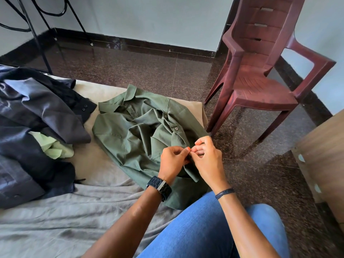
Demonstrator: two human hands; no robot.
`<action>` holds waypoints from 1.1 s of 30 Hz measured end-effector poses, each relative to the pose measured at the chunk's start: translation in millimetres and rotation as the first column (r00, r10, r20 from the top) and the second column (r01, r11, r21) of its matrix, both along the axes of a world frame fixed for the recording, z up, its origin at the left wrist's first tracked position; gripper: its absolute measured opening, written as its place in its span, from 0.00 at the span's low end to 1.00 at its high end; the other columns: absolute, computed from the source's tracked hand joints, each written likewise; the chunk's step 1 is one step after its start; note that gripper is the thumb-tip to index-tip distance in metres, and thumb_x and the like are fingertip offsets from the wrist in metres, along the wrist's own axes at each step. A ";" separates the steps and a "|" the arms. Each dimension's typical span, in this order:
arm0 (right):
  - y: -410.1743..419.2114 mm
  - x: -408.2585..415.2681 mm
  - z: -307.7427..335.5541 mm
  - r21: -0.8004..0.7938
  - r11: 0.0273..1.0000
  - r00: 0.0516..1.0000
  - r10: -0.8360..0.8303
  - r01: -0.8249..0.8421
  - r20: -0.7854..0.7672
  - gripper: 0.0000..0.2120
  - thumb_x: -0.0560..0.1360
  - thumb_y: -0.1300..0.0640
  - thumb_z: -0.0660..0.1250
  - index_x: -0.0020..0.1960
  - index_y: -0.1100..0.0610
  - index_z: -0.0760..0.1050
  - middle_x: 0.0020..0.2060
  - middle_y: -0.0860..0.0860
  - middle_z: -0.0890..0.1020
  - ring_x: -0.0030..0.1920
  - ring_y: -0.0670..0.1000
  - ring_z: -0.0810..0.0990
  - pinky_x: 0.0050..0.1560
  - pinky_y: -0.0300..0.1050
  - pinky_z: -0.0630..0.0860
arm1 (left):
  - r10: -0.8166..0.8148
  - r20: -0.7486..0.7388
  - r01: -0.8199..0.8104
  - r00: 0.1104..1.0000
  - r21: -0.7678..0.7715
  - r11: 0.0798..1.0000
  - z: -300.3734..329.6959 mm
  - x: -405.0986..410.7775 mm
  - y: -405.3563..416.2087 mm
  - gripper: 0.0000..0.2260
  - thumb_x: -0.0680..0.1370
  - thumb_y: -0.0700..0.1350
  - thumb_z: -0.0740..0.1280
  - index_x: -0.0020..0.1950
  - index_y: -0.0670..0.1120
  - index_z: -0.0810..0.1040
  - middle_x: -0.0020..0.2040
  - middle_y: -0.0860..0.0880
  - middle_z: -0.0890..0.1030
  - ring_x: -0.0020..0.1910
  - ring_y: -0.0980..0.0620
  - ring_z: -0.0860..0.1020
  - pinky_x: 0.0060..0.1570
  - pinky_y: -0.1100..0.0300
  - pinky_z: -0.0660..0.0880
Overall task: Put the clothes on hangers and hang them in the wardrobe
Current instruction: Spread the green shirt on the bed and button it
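Observation:
An olive green shirt [137, 131] lies crumpled on the bed, collar toward the far side, several buttons showing along its front placket. My left hand [174, 161], with a dark watch on the wrist, and my right hand [205, 155] meet at the shirt's near front edge. Both pinch the fabric between fingertips, right at a button spot that the fingers hide. A pile of dark navy and grey clothes [37, 131] lies to the left, with a pale green garment [55, 147] tucked in it. No hanger or wardrobe is visible.
The bed has a wrinkled grey sheet [74, 211]. A maroon plastic chair [264, 75] stands on the dark granite floor to the right. Black metal stand legs [37, 34] rise at the far left. A wooden furniture edge [323, 161] is at the right. My jeans-clad knee [204, 231] is at the bottom.

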State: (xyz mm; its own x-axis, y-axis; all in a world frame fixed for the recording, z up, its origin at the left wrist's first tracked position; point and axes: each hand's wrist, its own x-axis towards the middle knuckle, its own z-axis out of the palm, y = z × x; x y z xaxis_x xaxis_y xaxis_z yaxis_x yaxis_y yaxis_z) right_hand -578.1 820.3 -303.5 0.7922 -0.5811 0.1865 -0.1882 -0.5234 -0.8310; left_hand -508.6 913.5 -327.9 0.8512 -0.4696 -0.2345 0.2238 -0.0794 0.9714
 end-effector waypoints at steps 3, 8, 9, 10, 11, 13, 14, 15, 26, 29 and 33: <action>-1.1 -1.7 -4.1 0.037 0.999 1.000 -0.008 0.008 0.004 0.14 0.72 0.66 0.72 0.48 0.54 0.69 0.37 0.47 0.82 0.39 0.37 0.81 0.41 0.33 0.79 | -0.002 -0.079 -0.006 0.997 -0.098 0.995 -1.1 -1.6 1.8 0.12 0.79 0.40 0.65 0.36 0.41 0.80 0.37 0.40 0.80 0.39 0.47 0.80 0.48 0.51 0.80; -2.1 1.1 -5.2 0.274 0.961 0.998 -0.055 0.043 0.037 0.12 0.72 0.69 0.69 0.44 0.55 0.71 0.38 0.51 0.82 0.40 0.47 0.83 0.39 0.42 0.81 | -0.081 -0.297 -0.003 0.951 -0.273 0.962 -4.2 -6.4 3.1 0.11 0.81 0.38 0.61 0.40 0.38 0.77 0.39 0.42 0.79 0.39 0.51 0.79 0.46 0.60 0.78; -3.4 2.7 -3.6 0.402 0.915 0.997 -0.064 0.041 0.044 0.11 0.72 0.70 0.68 0.44 0.57 0.71 0.38 0.53 0.81 0.41 0.49 0.82 0.39 0.42 0.81 | -0.120 -0.341 0.007 0.932 -0.315 0.949 -3.9 -7.3 3.3 0.11 0.81 0.38 0.59 0.42 0.38 0.77 0.39 0.44 0.79 0.40 0.52 0.78 0.44 0.62 0.78; -4.3 4.1 -1.8 0.519 0.854 0.997 -0.068 0.036 0.042 0.09 0.72 0.71 0.68 0.45 0.59 0.72 0.38 0.54 0.80 0.41 0.51 0.82 0.39 0.42 0.80 | -0.152 -0.363 0.020 0.919 -0.342 0.939 -3.3 -7.6 3.9 0.11 0.82 0.38 0.59 0.44 0.38 0.77 0.39 0.44 0.79 0.40 0.53 0.78 0.44 0.63 0.77; -5.0 5.3 -1.3 0.587 0.809 0.997 -0.064 0.033 0.033 0.08 0.73 0.71 0.67 0.45 0.60 0.73 0.39 0.55 0.80 0.42 0.51 0.81 0.39 0.41 0.80 | -0.171 -0.366 0.035 0.915 -0.349 0.936 -3.3 -7.1 4.0 0.10 0.82 0.38 0.58 0.45 0.37 0.77 0.40 0.45 0.80 0.41 0.53 0.78 0.45 0.63 0.77; -7.1 5.1 -3.7 0.508 0.860 0.999 -0.042 0.036 0.001 0.06 0.74 0.68 0.67 0.47 0.58 0.77 0.41 0.55 0.81 0.43 0.51 0.82 0.41 0.40 0.80 | -0.182 -0.331 0.066 0.926 -0.331 0.941 -2.5 -5.2 3.5 0.11 0.82 0.38 0.57 0.44 0.38 0.77 0.40 0.45 0.81 0.41 0.52 0.79 0.47 0.61 0.76; -7.8 3.6 -5.3 0.371 0.928 1.000 -0.028 0.031 -0.015 0.05 0.74 0.66 0.68 0.47 0.57 0.78 0.41 0.53 0.82 0.43 0.49 0.82 0.43 0.40 0.80 | -0.180 -0.310 0.077 0.933 -0.317 0.945 -1.8 -4.8 2.7 0.12 0.82 0.37 0.57 0.43 0.39 0.76 0.39 0.46 0.81 0.42 0.52 0.79 0.48 0.60 0.77; -7.5 1.8 -5.9 0.238 0.971 1.000 -0.012 0.017 -0.021 0.05 0.74 0.64 0.70 0.48 0.56 0.79 0.40 0.50 0.83 0.42 0.45 0.82 0.44 0.38 0.80 | -0.178 -0.292 0.085 0.940 -0.305 0.949 -0.9 -4.3 1.4 0.11 0.82 0.36 0.57 0.43 0.39 0.76 0.40 0.45 0.81 0.42 0.52 0.79 0.48 0.60 0.78; -12.0 1.0 -6.4 -0.080 0.997 1.000 -0.019 0.018 -0.013 0.02 0.73 0.61 0.71 0.45 0.57 0.80 0.34 0.44 0.81 0.39 0.39 0.80 0.38 0.28 0.74 | -0.018 -0.072 0.020 0.997 0.021 1.000 -8.4 0.9 -5.5 0.04 0.79 0.40 0.64 0.45 0.44 0.76 0.36 0.47 0.77 0.36 0.51 0.75 0.41 0.55 0.75; -14.8 0.0 -8.7 -0.101 0.993 0.988 0.049 -0.064 -0.147 0.04 0.74 0.63 0.69 0.46 0.55 0.79 0.36 0.46 0.81 0.38 0.42 0.80 0.41 0.36 0.77 | -0.070 -0.043 0.073 0.997 0.081 0.994 -2.8 7.0 -1.4 0.03 0.77 0.37 0.65 0.44 0.43 0.75 0.35 0.46 0.79 0.36 0.48 0.79 0.45 0.50 0.81; -38.0 4.5 -11.0 -0.153 0.940 0.685 0.105 -0.305 -0.721 0.11 0.73 0.62 0.63 0.39 0.48 0.76 0.46 0.52 0.79 0.45 0.54 0.80 0.49 0.51 0.79 | 0.109 0.111 -0.125 0.988 0.154 0.980 2.4 29.0 15.6 0.03 0.74 0.39 0.66 0.41 0.46 0.74 0.37 0.48 0.79 0.37 0.48 0.80 0.40 0.52 0.81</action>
State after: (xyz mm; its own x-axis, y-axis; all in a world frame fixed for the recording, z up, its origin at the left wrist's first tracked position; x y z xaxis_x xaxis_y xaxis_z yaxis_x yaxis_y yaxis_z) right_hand -573.5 782.3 -314.5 0.8430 -0.4028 -0.3565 -0.5195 -0.7815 -0.3455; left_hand -479.6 929.0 -325.6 0.9212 -0.3288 -0.2082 0.1419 -0.2143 0.9664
